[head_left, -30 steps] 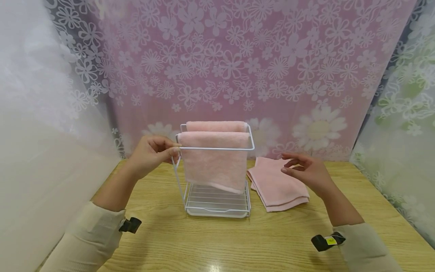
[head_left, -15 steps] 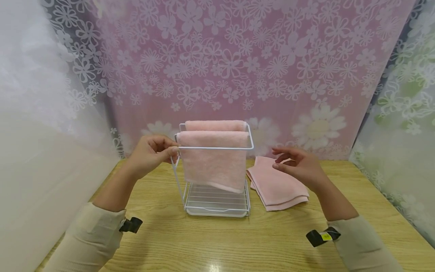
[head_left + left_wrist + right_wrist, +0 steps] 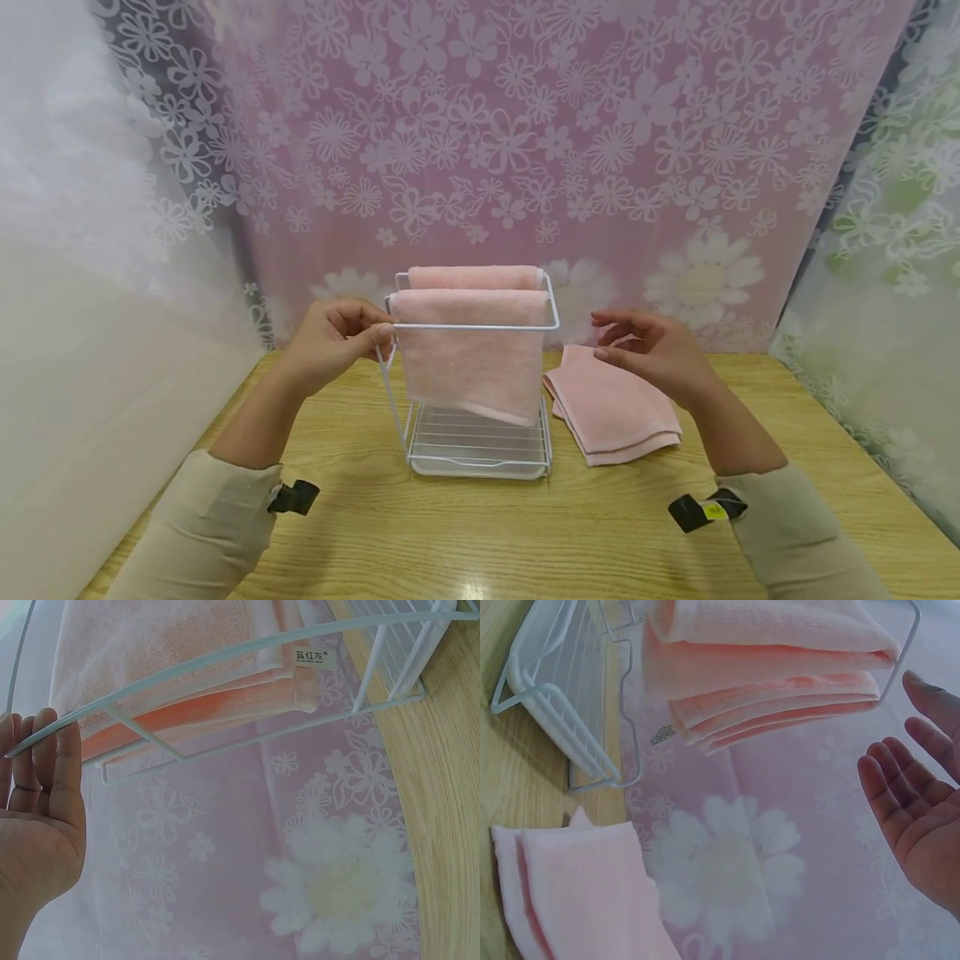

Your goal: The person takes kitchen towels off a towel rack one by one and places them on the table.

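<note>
A white wire rack (image 3: 480, 328) stands on the table, with a pink towel (image 3: 472, 367) draped over one bar and another pink towel (image 3: 476, 277) over a bar behind it. My left hand (image 3: 330, 346) pinches the rack's upper left corner between thumb and fingers; the left wrist view shows its fingers at the wire (image 3: 187, 667). My right hand (image 3: 660, 354) hovers in the air to the right of the rack, fingers relaxed and holding nothing. Beneath and beside it lies a folded pink towel (image 3: 611, 408) on the table. A small printed label (image 3: 662, 735) hangs from the rear towel.
The rack's base holds a white tray (image 3: 480, 471) under a wire grid. A wood-grain table (image 3: 465, 533) carries everything. Behind it hangs a pink flowered curtain (image 3: 480, 167), with pale sheets at left (image 3: 112, 292) and right (image 3: 892, 333).
My right hand has moved left and slightly up, closer to the rack. The left hand keeps its grip, and the rack and towels look nearly unmoved.
</note>
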The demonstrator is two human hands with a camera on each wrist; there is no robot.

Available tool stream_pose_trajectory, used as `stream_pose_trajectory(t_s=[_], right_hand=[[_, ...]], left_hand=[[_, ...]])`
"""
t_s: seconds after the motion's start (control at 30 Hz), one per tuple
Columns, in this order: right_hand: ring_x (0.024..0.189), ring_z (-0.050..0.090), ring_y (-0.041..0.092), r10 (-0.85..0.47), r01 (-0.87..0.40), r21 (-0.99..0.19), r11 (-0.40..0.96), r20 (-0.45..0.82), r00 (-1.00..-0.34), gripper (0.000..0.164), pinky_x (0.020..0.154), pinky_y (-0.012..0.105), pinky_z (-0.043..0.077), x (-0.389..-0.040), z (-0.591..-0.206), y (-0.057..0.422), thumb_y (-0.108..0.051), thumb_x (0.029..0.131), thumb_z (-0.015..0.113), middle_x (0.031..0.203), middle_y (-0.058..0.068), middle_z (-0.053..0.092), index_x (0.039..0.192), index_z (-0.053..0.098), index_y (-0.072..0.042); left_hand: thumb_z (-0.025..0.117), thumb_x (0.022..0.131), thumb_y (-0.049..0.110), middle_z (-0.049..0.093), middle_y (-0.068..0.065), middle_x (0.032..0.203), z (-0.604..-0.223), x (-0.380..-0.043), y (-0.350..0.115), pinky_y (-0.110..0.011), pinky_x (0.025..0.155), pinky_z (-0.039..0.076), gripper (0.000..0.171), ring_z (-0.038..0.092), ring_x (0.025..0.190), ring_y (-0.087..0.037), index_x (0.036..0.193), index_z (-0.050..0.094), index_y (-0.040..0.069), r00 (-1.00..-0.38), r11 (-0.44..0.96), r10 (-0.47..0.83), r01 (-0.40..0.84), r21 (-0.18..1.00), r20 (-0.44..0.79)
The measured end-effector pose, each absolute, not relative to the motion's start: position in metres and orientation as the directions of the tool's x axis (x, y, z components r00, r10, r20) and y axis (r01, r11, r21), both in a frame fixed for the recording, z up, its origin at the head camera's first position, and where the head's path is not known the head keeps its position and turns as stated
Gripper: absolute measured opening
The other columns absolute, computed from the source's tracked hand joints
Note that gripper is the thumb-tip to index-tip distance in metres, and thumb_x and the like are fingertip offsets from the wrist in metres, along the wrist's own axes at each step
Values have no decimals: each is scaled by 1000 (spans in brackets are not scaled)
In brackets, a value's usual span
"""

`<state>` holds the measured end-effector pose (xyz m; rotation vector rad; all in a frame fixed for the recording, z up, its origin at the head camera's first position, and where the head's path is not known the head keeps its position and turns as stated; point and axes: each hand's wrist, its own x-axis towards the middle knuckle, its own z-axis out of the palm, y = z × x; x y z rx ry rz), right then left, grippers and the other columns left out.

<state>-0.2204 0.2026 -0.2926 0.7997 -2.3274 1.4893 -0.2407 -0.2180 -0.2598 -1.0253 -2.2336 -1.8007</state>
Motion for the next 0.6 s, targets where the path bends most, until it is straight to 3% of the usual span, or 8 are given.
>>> stream_pose_trajectory(t_s=[0.6], right_hand=[[87, 66, 18, -370, -648, -717, 257, 547, -751, 41, 71, 26, 58, -221, -259, 183, 6, 85, 71, 110, 2, 66, 125, 64, -2]], left_hand=[[62, 94, -3, 66, -10, 72, -259, -242, -219, -32, 66, 59, 20, 64, 65, -18, 95, 59, -22, -758, 59, 444, 557, 828, 478]])
